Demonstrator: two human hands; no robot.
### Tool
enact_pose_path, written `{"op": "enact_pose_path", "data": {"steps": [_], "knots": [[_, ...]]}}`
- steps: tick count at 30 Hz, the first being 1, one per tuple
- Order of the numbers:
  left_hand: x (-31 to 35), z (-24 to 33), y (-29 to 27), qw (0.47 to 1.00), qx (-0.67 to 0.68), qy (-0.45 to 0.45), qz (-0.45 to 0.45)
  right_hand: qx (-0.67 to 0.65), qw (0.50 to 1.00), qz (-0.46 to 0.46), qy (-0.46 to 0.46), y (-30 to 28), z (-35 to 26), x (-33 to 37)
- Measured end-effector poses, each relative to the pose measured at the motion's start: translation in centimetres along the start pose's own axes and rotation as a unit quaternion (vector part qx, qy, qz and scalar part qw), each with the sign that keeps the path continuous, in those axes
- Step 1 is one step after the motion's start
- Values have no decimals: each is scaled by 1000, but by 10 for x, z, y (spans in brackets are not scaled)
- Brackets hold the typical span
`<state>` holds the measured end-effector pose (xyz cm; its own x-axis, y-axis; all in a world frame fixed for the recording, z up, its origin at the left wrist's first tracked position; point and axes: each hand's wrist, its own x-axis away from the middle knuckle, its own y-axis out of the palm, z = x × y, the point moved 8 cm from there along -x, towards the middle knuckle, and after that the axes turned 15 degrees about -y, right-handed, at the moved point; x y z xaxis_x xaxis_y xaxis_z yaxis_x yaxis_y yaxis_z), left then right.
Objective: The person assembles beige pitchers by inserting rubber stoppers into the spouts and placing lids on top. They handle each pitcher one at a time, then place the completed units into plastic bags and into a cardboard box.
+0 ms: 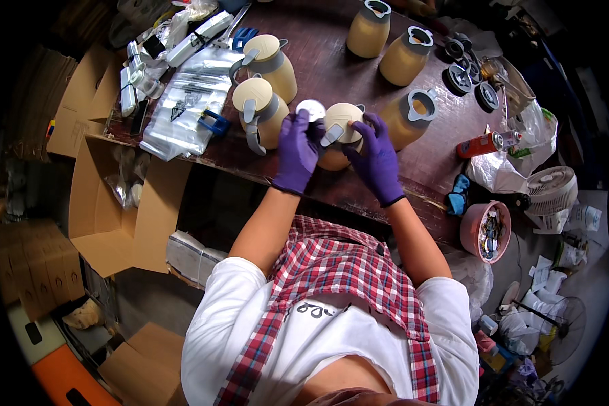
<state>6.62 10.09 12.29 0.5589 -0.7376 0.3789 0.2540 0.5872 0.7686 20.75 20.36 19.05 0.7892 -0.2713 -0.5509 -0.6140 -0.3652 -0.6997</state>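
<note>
Both my hands wear purple gloves. A small white round disc (310, 110) is pinched in the fingers of my left hand (298, 154), just left of a beige jug's lid (343, 122) with a grey lever. My right hand (377, 161) grips that jug from its right side, fingers and thumb at the lid's edge. Most of the jug's body is hidden under my hands. Left of it stand two lidded beige jugs with grey handles, a nearer jug (267, 118) and a farther jug (277, 71). To the right is an open-topped jug (400, 122) with a grey collar.
Two more open jugs, one jug (400, 64) nearer, stand farther back on the dark table (318, 51). Grey rings (459, 78) lie at right, near a red spray can (480, 145) and pink bucket (468, 233). Clear plastic bags (189, 101) and an open cardboard box (108, 223) are left.
</note>
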Motion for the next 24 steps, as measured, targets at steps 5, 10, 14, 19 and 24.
{"op": "enact_pose_path", "data": {"steps": [5, 10, 14, 19, 24], "knots": [[1, 7, -41, 998, -48, -20, 39, -85, 996, 39, 4, 2, 7, 13], [54, 6, -55, 917, -395, 31, 45, -131, 985, 28, 105, 23, 21, 57], [71, 5, -16, 755, -605, 255, -8, -149, 979, 35, 136, 37, 23, 68], [34, -13, -42, 915, -401, 10, 32, -174, 970, 0, 171, 42, 25, 71], [1, -19, -119, 955, -253, 5, 152, -171, 972, -20, 158, 45, 19, 67]]}}
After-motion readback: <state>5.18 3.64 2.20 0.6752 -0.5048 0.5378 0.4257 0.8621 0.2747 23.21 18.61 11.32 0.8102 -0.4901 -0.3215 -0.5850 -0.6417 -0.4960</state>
